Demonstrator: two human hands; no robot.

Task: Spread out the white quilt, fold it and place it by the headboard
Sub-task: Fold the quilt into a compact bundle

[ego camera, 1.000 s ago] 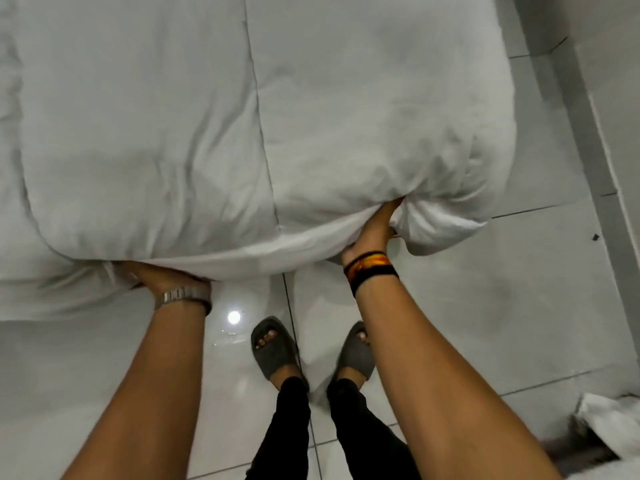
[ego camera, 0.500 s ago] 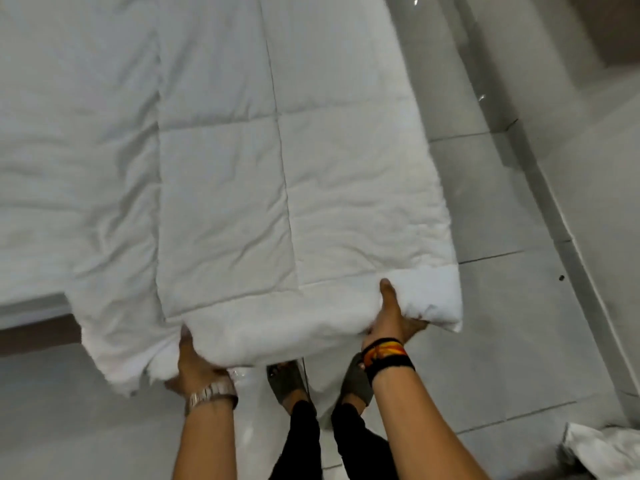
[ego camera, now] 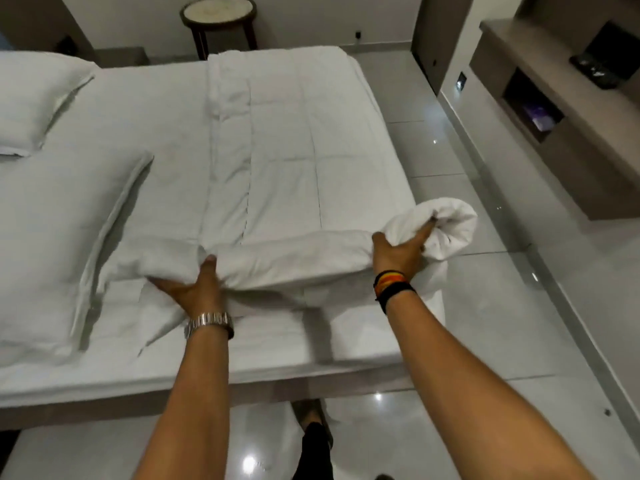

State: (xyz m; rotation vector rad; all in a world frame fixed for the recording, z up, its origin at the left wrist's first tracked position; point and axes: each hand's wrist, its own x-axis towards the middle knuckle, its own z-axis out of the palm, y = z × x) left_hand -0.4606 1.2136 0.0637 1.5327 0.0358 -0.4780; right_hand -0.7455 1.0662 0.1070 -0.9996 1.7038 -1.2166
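Note:
The white quilt [ego camera: 304,140] lies as a long folded strip down the right half of the bed [ego camera: 145,109]. Its near end is lifted and doubled over into a thick roll across the mattress. My left hand [ego camera: 194,289], with a metal watch on the wrist, grips the left part of that roll from below, thumb on top. My right hand [ego camera: 401,251], with dark and orange bands on the wrist, clutches the bunched right end, which bulges past the bed's right edge.
Two white pillows [ego camera: 52,237] [ego camera: 31,98] lie on the left of the bed. A round side table [ego camera: 218,15] stands beyond the bed. Grey shelving [ego camera: 561,109] runs along the right wall, with glossy tiled floor [ego camera: 460,306] between it and the bed.
Both hands have carried the quilt's near edge up from the hanging bedside and over onto the mattress. The view has swung up from the floor to the whole bed.

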